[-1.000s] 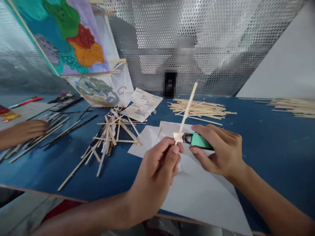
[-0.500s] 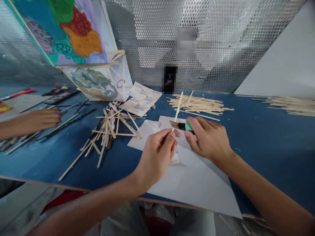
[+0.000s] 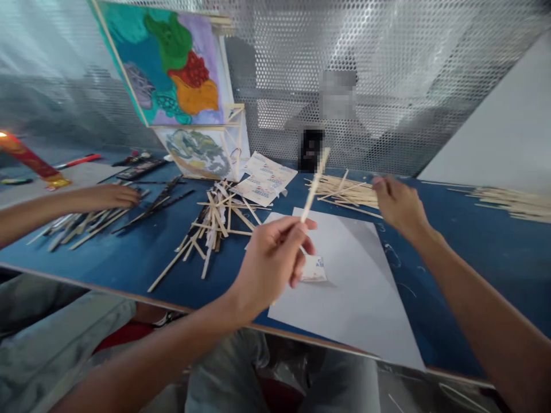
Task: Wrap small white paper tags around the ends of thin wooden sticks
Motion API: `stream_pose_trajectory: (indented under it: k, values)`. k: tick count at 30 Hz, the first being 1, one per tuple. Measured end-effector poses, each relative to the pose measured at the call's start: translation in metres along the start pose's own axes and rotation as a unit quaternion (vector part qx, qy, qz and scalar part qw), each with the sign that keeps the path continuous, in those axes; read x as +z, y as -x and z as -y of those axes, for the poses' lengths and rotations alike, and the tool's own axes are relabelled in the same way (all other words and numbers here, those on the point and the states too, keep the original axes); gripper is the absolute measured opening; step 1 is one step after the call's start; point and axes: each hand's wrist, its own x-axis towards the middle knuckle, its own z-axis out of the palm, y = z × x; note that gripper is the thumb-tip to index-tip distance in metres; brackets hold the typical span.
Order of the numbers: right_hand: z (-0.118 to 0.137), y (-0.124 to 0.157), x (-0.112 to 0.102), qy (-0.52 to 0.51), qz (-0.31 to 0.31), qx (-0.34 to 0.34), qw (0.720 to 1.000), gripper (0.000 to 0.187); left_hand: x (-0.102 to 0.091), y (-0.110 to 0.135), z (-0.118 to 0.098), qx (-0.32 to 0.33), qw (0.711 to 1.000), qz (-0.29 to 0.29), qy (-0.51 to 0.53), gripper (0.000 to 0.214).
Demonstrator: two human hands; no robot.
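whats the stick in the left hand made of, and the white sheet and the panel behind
The stick in the left hand looks like bare wood or bamboo: thin, straight, matte tan. The sheet seems matte white paper, lying flat. The back panel looks like perforated metal, silvery with round holes.

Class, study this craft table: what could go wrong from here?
1. The left hand holds a thin wooden stick tip-up beside the right hand reaching to the stick pile; it might poke that arm.
2. A lit candle burns at far left, not far from a co-worker's hand and loose sticks; something could catch.
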Motion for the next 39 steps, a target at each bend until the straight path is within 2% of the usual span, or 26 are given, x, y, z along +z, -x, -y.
stream_pose_trajectory:
  k: [2, 4, 8, 12, 14, 15, 16, 18, 19, 20, 21, 24, 26, 28, 29, 30, 31, 32, 35, 37, 39]
  values:
    - [0.015, 0.011, 0.009, 0.025, 0.066, 0.015, 0.997, 0.057, 0.000, 0.011, -0.007, 0.007, 0.999, 0.043, -0.024, 0.025]
    - [0.033, 0.023, 0.022, 0.047, 0.123, 0.031, 0.991, 0.050, 0.005, 0.021, -0.008, -0.002, 0.998, 0.059, -0.022, 0.027]
    - [0.049, 0.036, 0.038, 0.039, 0.180, 0.020, 0.983, 0.047, 0.011, 0.032, -0.002, -0.022, 0.996, 0.085, -0.007, 0.028]
    - [0.051, 0.031, 0.024, -0.005, 0.165, -0.003, 0.986, 0.041, 0.011, 0.031, 0.005, -0.032, 0.995, 0.089, -0.004, 0.028]
    - [0.061, 0.030, 0.007, -0.094, 0.153, -0.016, 0.984, 0.038, 0.011, 0.030, 0.007, -0.037, 0.995, 0.089, -0.003, 0.028]
    - [0.068, 0.031, -0.004, -0.193, 0.156, -0.024, 0.968, 0.038, 0.011, 0.028, 0.007, -0.040, 0.995, 0.088, -0.003, 0.028]
    - [0.077, 0.032, -0.015, -0.320, 0.161, -0.035, 0.933, 0.038, 0.011, 0.027, 0.009, -0.041, 0.995, 0.088, -0.001, 0.028]
    - [0.097, 0.038, -0.035, -0.567, 0.165, -0.056, 0.805, 0.036, 0.011, 0.026, 0.012, -0.043, 0.995, 0.089, 0.006, 0.028]
    - [0.106, 0.041, -0.044, -0.643, 0.164, -0.059, 0.746, 0.031, 0.010, 0.026, 0.014, -0.047, 0.994, 0.095, 0.010, 0.028]
    - [0.114, 0.043, -0.050, -0.678, 0.166, -0.059, 0.714, 0.024, 0.010, 0.027, 0.017, -0.053, 0.993, 0.105, 0.018, 0.028]
    - [0.121, 0.045, -0.055, -0.690, 0.169, -0.053, 0.702, 0.018, 0.010, 0.028, 0.020, -0.060, 0.991, 0.113, 0.031, 0.028]
    - [0.130, 0.040, -0.052, -0.687, 0.190, -0.036, 0.701, 0.015, 0.007, 0.027, 0.023, -0.087, 0.985, 0.117, 0.094, 0.027]
    - [0.129, 0.026, -0.037, -0.682, 0.201, -0.042, 0.702, 0.026, 0.003, 0.019, 0.017, -0.085, 0.984, 0.079, 0.137, 0.023]
    - [0.127, 0.001, -0.012, -0.611, 0.206, -0.027, 0.764, 0.047, -0.005, 0.001, 0.005, -0.055, 0.984, 0.021, 0.168, 0.018]
    - [0.127, -0.013, 0.004, -0.544, 0.202, -0.005, 0.814, 0.053, -0.011, -0.012, -0.003, -0.029, 0.984, -0.009, 0.176, 0.015]
    - [0.127, -0.027, 0.020, -0.436, 0.199, 0.015, 0.878, 0.049, -0.017, -0.026, -0.010, 0.002, 0.983, -0.050, 0.179, 0.014]
    - [0.129, -0.041, 0.037, -0.390, 0.194, 0.020, 0.900, 0.037, -0.024, -0.041, -0.016, 0.029, 0.981, -0.080, 0.175, 0.014]
    - [0.131, -0.053, 0.054, -0.361, 0.186, 0.021, 0.913, 0.030, -0.030, -0.055, -0.020, 0.052, 0.980, -0.103, 0.163, 0.012]
    - [0.141, -0.080, 0.092, -0.306, 0.160, 0.019, 0.938, 0.040, -0.048, -0.087, -0.015, 0.045, 0.984, -0.119, 0.128, 0.012]
    - [0.147, -0.089, 0.103, -0.289, 0.139, 0.020, 0.947, 0.030, -0.056, -0.096, -0.003, 0.042, 0.987, -0.116, 0.107, 0.011]
    - [0.151, -0.089, 0.101, -0.285, 0.110, 0.028, 0.952, 0.020, -0.062, -0.098, 0.011, 0.043, 0.989, -0.117, 0.077, 0.007]
